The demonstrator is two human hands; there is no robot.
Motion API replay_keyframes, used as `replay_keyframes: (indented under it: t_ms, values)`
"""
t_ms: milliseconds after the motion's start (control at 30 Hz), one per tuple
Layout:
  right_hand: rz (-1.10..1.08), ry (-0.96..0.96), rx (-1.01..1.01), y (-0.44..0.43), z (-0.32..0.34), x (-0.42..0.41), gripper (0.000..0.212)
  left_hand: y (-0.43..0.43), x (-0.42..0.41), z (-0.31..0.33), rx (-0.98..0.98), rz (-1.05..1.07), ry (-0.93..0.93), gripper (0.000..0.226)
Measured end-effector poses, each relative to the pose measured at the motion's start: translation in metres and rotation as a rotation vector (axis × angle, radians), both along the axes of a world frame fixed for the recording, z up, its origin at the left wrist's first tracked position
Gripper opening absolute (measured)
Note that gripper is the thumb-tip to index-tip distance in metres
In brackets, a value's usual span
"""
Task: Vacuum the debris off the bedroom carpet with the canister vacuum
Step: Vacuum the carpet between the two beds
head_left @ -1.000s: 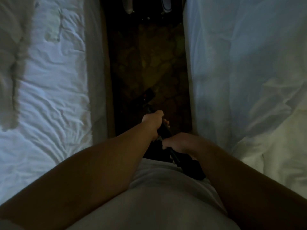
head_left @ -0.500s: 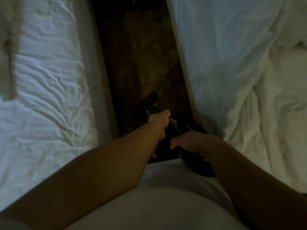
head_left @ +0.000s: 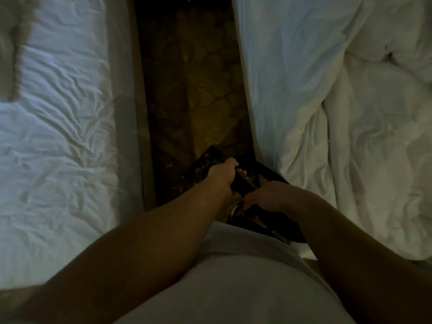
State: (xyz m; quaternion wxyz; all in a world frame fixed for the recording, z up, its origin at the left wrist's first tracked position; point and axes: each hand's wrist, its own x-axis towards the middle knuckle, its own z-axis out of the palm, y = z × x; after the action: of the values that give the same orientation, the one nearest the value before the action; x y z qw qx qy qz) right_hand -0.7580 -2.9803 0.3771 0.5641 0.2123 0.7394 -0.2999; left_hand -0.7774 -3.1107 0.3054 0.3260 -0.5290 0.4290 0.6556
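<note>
Here, the left hand [head_left: 223,176] gripped the black vacuum wand [head_left: 244,183] just ahead of the right hand [head_left: 266,197], which was also curled round it. The floor head [head_left: 205,163] sat on the dark patterned carpet [head_left: 191,90] beside pale debris specks [head_left: 170,164], between the left bed [head_left: 58,118] and the right bed [head_left: 327,94].

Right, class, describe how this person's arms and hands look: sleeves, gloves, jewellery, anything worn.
The left forearm and right forearm are bare, no sleeves in view. The left hand and right hand wear no gloves; no watch or ring shows, though the light is dim. A plain pale fabric top covers the torso.
</note>
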Motion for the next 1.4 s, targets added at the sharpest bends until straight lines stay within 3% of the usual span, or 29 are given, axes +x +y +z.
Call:
replay_keyframes:
  t_ms: [333, 433, 700, 933, 1033, 1200, 1400]
  values:
    - [0.045, 0.042, -0.019, -0.041, -0.03, -0.016, 0.03, -0.046, -0.017, -0.014, -0.067, 0.09, 0.102, 0.009]
    - [0.102, 0.042, -0.075, -0.088, -0.043, -0.042, 0.021, -0.094, -0.047, -0.026, -0.094, 0.077, 0.105, 0.013]
    - [-0.031, 0.001, -0.084, -0.228, -0.067, -0.127, 0.025, -0.235, -0.141, -0.058, -0.171, 0.012, 0.115, 0.019]
    - [-0.076, -0.026, -0.105, -0.322, -0.091, -0.192, 0.051, -0.322, -0.213, -0.084, -0.225, -0.057, 0.122, 0.013]
    - [-0.084, -0.017, -0.13, -0.354, -0.103, -0.22, 0.049, -0.349, -0.244, -0.094, -0.229, -0.058, 0.11, 0.016]
    - [-0.017, -0.071, -0.164, -0.365, -0.112, -0.233, 0.032, -0.362, -0.254, -0.109, -0.24, -0.08, 0.073, 0.025]
    - [0.006, -0.123, -0.144, -0.336, -0.108, -0.199, 0.03, -0.331, -0.217, -0.09, -0.18, -0.069, 0.075, 0.011]
